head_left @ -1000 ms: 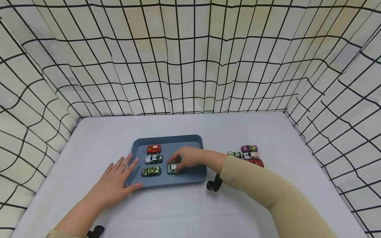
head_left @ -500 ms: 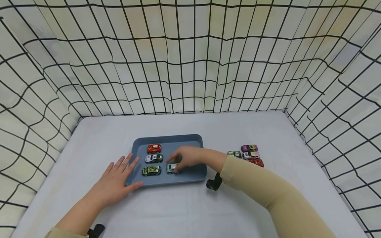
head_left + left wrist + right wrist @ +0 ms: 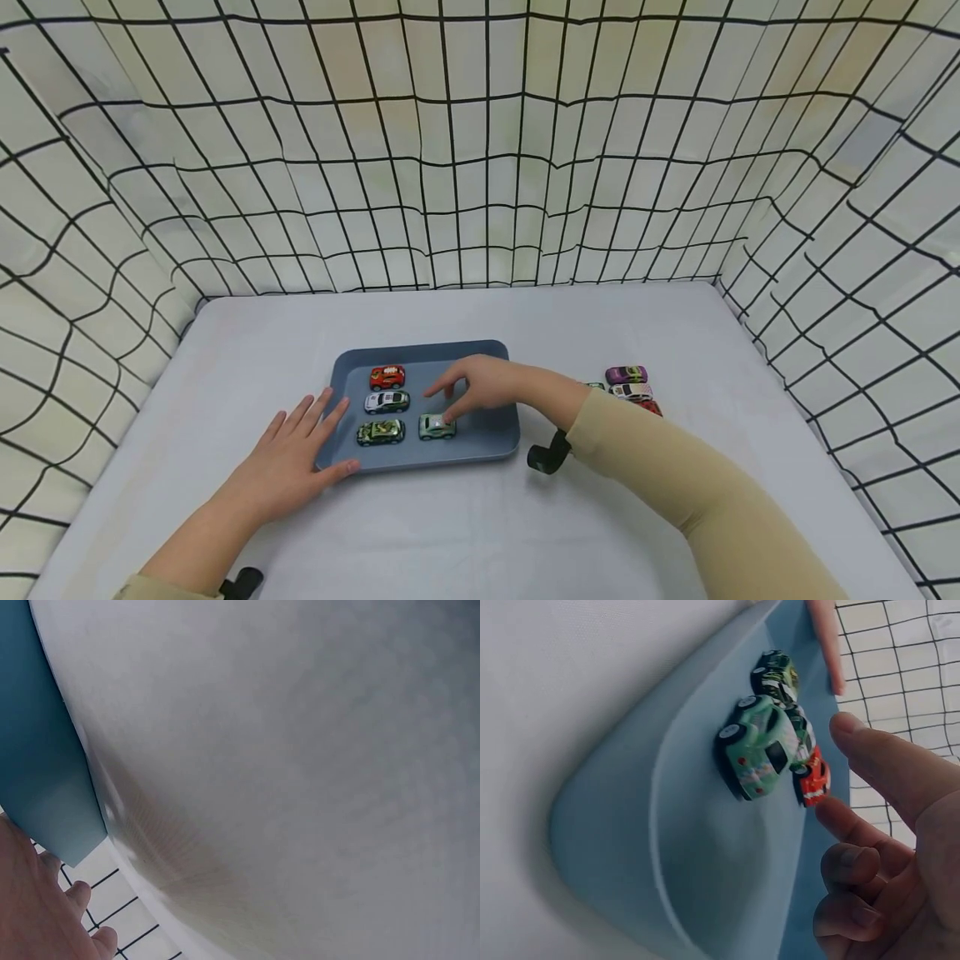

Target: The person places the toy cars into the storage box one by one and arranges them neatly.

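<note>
A blue-grey tray (image 3: 480,446) holds several toy cars. My left hand (image 3: 288,454) rests with fingers spread on its left edge. Above the tray's right half is my right hand (image 3: 487,383), thumb and index finger apart with nothing between them. In the right wrist view a gap shows between those fingers and the mint-green toy car (image 3: 761,754). Left of that car, a red toy car (image 3: 387,377), a white-and-dark toy car (image 3: 387,402) and a green patterned toy car (image 3: 381,432) form a column. The left wrist view shows mostly white cloth.
Right of the tray lie a purple toy car (image 3: 626,375), a white toy car (image 3: 630,391), a red toy car (image 3: 651,407) and a green one (image 3: 596,386), partly hidden by the right sleeve. Black netting (image 3: 487,208) over white cloth surrounds the white table (image 3: 450,533).
My right hand has let go of the mint-green car and lifted slightly up and away. The car stays on the tray. The left hand has not moved.
</note>
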{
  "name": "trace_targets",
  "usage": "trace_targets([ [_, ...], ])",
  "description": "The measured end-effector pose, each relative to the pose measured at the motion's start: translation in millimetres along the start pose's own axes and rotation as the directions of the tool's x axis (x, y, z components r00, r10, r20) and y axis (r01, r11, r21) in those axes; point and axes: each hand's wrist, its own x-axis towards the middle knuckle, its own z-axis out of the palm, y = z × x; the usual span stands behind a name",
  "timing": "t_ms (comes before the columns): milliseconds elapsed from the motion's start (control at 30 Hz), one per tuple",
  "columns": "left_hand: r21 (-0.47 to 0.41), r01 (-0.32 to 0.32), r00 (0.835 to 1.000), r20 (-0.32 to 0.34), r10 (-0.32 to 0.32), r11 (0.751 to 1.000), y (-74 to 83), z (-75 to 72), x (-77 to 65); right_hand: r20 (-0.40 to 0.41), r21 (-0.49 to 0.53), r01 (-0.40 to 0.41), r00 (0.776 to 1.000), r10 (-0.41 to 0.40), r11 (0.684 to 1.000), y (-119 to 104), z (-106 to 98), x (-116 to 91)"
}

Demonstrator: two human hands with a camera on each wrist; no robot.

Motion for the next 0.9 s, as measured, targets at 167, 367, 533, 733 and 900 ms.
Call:
trace_targets([
  [167,-0.004,-0.003,1.000,-0.001,0.003,1.000,0.1,0.2,0.2,-0.017,0.026,0.015,1.000,-0.014,1.000,2.6,-10.0,-11.3],
  [367,-0.006,-0.003,1.000,0.002,0.003,1.000,-0.1,0.9,0.6,-0.053,0.058,-0.001,0.999,0.004,0.998,11.5,-24.4,-31.1],
  [533,-0.007,-0.003,1.000,0.002,0.003,1.000,-0.6,1.9,0.4,-0.091,0.070,-0.034,0.995,0.040,0.997,26.6,-34.0,-52.6],
  [733,-0.011,-0.002,1.000,0.004,0.002,1.000,-0.9,2.2,-0.2,-0.127,0.065,-0.078,0.988,0.086,0.995,51.4,-39.9,-82.9],
  [900,-0.006,-0.004,1.000,0.002,0.004,1.000,-1.3,2.3,0.1,-0.136,0.088,-0.134,0.980,0.146,0.987,72.7,-42.0,-110.5],
])
